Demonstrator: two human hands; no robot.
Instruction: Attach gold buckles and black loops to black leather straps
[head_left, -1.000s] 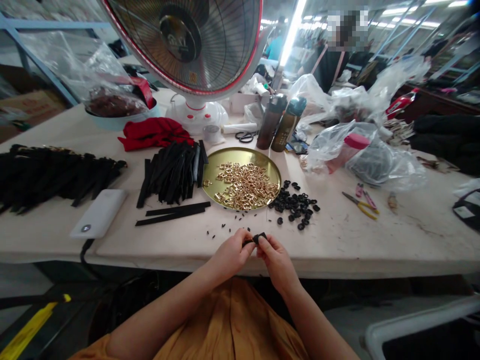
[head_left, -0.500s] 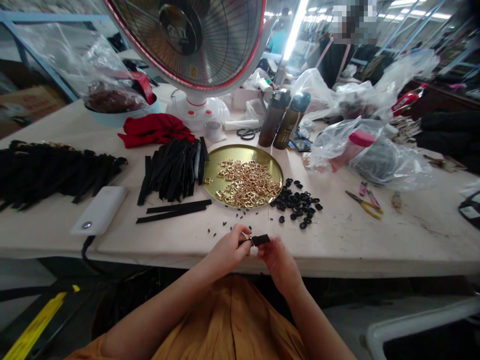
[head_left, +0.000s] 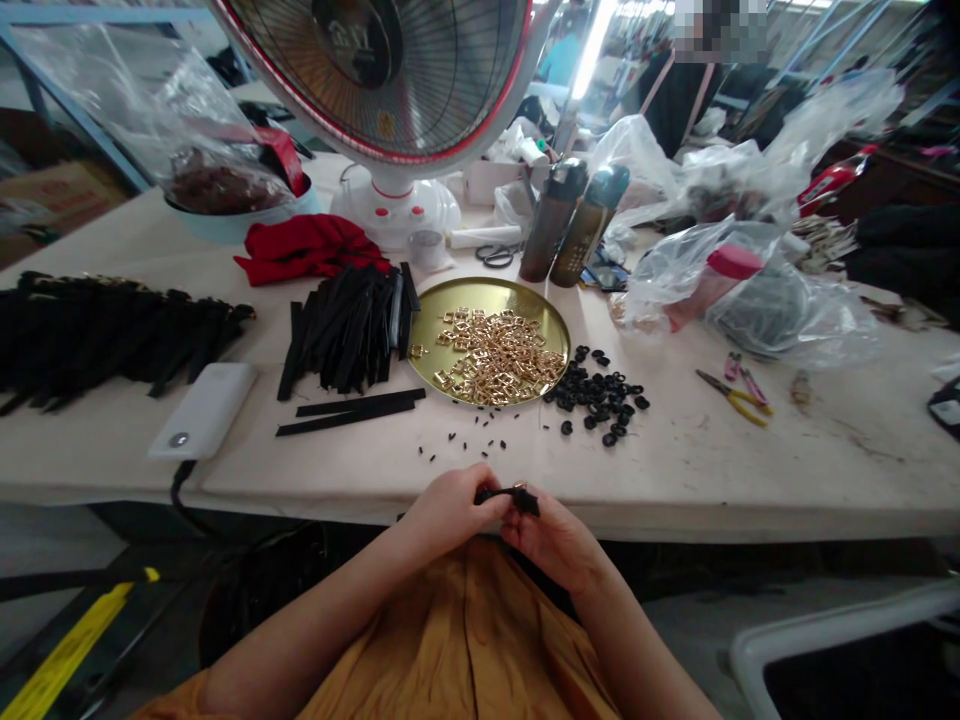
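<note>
Black strap (head_left: 528,500), partly hidden, is held crosswise in front of the gold tray (head_left: 487,293); gold-coloured metal (head_left: 520,486) shows at its upper edge.

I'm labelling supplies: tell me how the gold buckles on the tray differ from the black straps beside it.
The buckles are shiny gold, the straps black. The buckles are small frames, the straps long flat strips. The buckles lie on the tray, the straps on the table. Both lie mostly in heaps.

Buckles (head_left: 502,360) lie on the tray (head_left: 510,293), strips (head_left: 349,335) to its left, rings (head_left: 596,392) to its right, the fan (head_left: 360,40) behind, and what look like pegs (head_left: 451,436) before it.
</note>
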